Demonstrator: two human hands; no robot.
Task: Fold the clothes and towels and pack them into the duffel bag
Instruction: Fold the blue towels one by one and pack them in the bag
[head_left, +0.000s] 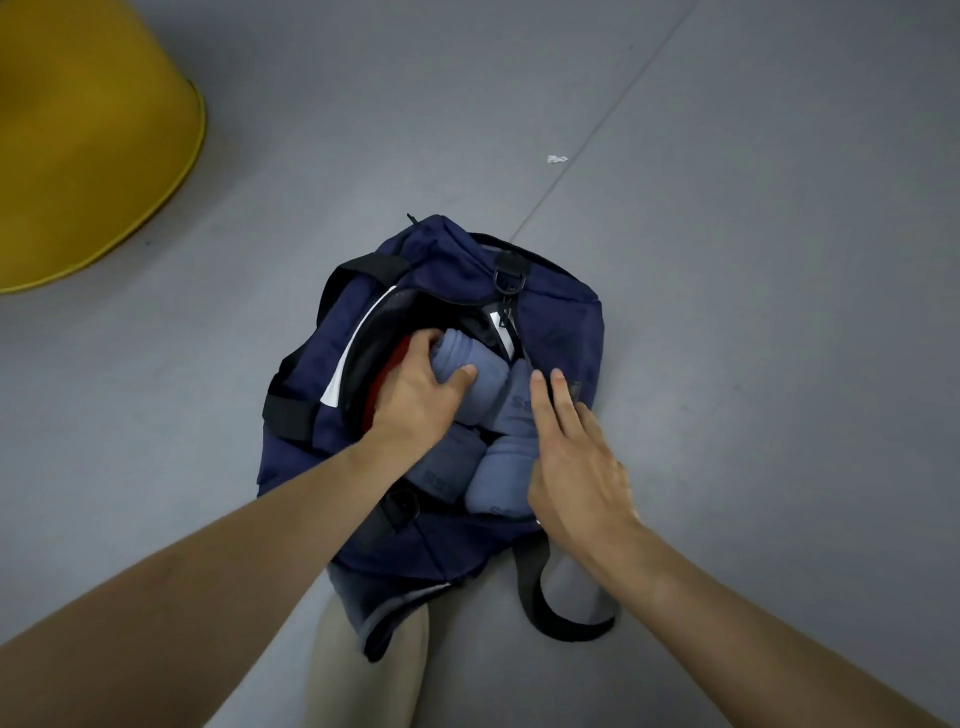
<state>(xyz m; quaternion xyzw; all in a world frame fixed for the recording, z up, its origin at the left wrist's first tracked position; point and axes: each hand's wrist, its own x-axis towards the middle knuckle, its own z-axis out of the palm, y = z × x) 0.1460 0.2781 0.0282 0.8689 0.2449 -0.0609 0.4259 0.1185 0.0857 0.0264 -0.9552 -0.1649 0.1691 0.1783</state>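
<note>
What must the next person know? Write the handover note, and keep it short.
Left hand: grips the far roll inside the open bag.
Right hand: open, fingers straight, over the near rolls at the bag's right edge.
Things: about four blue rolls sit in the bag. A red cloth lies beside them, under the left hand.
Done: these are packed.
Left: probably seat the gripped roll and close the bag. Whether more clothes wait is out of view.
</note>
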